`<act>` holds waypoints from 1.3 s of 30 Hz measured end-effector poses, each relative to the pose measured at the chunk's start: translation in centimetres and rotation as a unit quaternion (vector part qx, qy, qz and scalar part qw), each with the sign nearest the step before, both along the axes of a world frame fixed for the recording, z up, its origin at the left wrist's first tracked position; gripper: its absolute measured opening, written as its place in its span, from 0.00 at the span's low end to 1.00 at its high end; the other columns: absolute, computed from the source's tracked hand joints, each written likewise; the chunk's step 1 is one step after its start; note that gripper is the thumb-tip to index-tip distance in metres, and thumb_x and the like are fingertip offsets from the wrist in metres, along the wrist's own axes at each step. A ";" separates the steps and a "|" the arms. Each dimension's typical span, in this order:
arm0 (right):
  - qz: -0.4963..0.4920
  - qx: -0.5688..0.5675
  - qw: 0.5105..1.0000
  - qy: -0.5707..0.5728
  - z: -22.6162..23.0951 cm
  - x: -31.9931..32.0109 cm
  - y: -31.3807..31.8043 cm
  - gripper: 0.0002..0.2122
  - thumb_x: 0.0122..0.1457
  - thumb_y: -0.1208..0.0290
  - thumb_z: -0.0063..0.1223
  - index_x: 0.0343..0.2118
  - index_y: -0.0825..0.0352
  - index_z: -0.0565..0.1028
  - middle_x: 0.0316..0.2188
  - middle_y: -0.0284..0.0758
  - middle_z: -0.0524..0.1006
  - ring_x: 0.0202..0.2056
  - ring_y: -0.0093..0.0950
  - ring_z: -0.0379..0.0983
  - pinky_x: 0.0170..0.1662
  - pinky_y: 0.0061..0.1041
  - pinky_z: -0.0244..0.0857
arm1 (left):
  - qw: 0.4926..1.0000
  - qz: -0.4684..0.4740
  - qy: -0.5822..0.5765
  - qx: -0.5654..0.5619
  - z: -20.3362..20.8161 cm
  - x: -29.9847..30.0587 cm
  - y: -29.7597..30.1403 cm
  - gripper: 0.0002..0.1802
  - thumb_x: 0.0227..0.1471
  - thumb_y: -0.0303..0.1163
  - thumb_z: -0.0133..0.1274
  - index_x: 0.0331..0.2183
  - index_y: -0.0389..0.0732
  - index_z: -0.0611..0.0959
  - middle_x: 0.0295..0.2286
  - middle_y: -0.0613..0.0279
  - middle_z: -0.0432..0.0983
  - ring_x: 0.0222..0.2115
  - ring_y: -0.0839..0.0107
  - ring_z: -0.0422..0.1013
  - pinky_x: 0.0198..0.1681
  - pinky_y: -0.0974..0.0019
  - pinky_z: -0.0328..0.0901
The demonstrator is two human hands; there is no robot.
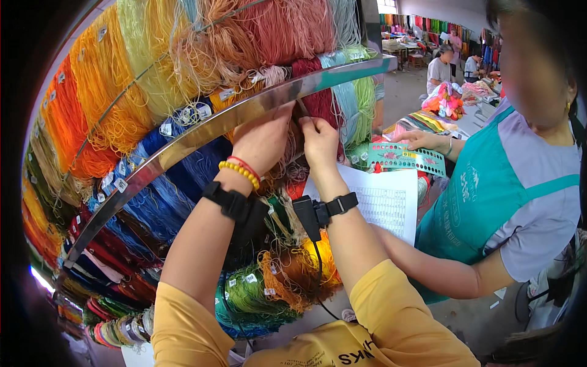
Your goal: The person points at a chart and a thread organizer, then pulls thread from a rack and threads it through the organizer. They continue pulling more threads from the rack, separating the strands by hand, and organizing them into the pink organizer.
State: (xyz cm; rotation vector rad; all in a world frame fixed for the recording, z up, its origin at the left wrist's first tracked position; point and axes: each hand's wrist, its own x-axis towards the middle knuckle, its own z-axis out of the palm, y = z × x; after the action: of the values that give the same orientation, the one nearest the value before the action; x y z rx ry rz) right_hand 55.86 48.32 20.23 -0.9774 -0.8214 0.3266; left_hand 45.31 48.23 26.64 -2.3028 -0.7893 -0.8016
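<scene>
Both hands are up at the hanging thread, and it looks like a strand-handling step; the left hand [263, 139] reaches in at the curved metal rail [183, 145], fingers bent and tips partly hidden, so I cannot tell whether it grasps anything; the right hand [321, 142], just beside it, is curled, thumb and forefinger close together, though whether thread sits between them I cannot tell; the next move, I'd judge, calls for fine fingertip work without snagging neighbouring strands; right behind that hand hangs the dark red skein [319, 101], with blue skeins [183, 183] lower left; farther right, a co-worker's hand [423, 140] holds a green colour card [406, 159] above a printed sheet [386, 199].
</scene>
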 end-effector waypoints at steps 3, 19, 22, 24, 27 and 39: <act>0.078 -0.003 0.993 0.093 -0.6 1.4 -0.4 0.11 0.52 0.67 0.45 0.27 0.73 0.72 0.16 0.33 0.71 0.15 0.21 0.63 0.21 0.20 0.58 | 0.997 0.066 0.029 0.007 -0.8 -0.7 1.7 0.23 0.40 0.34 0.48 0.43 0.46 0.68 0.33 0.64 0.70 0.31 0.65 0.69 0.31 0.65 0.65; 0.084 0.007 0.996 0.017 -0.4 3.9 -1.7 0.10 0.54 0.68 0.43 0.24 0.70 0.70 0.15 0.28 0.68 0.17 0.14 0.60 0.22 0.14 0.53 | 0.989 0.020 -0.057 0.135 0.2 0.6 1.6 0.17 0.38 0.39 0.49 0.35 0.45 0.70 0.34 0.60 0.66 0.37 0.60 0.64 0.36 0.60 0.60; 0.038 0.016 0.998 -0.055 -0.1 4.4 -1.8 0.09 0.53 0.68 0.44 0.24 0.70 0.70 0.16 0.28 0.68 0.17 0.14 0.61 0.21 0.15 0.54 | 0.982 -0.054 -0.085 0.161 1.5 1.8 1.8 0.25 0.35 0.36 0.53 0.41 0.44 0.70 0.42 0.61 0.62 0.44 0.61 0.58 0.45 0.60 0.53; 0.077 0.028 0.996 -0.035 0.5 4.2 -2.4 0.09 0.53 0.69 0.43 0.24 0.70 0.70 0.16 0.28 0.69 0.16 0.14 0.60 0.20 0.14 0.54 | 0.964 -0.056 -0.118 0.232 2.2 2.4 3.1 0.25 0.36 0.36 0.52 0.41 0.45 0.70 0.42 0.62 0.63 0.45 0.63 0.59 0.45 0.59 0.53; 0.154 0.068 0.985 0.033 1.3 4.3 -2.5 0.08 0.55 0.69 0.41 0.27 0.68 0.69 0.19 0.30 0.70 0.14 0.14 0.58 0.17 0.13 0.53 | 0.975 -0.028 -0.100 0.197 2.9 2.1 4.3 0.21 0.36 0.35 0.50 0.37 0.41 0.71 0.37 0.59 0.67 0.39 0.63 0.63 0.43 0.60 0.56; 0.155 0.171 0.943 0.237 1.3 5.6 -1.4 0.08 0.55 0.67 0.41 0.24 0.66 0.66 0.17 0.31 0.68 0.11 0.14 0.56 0.15 0.13 0.50 | 0.983 -0.054 -0.071 0.162 3.4 0.0 4.4 0.21 0.38 0.35 0.49 0.38 0.38 0.70 0.38 0.57 0.66 0.40 0.61 0.63 0.42 0.60 0.57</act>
State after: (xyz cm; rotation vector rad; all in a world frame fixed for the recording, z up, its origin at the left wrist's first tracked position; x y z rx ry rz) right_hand 61.45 46.88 21.50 -0.4101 -0.5582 0.6401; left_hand 45.28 52.67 30.08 -2.0268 -0.5482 -1.0675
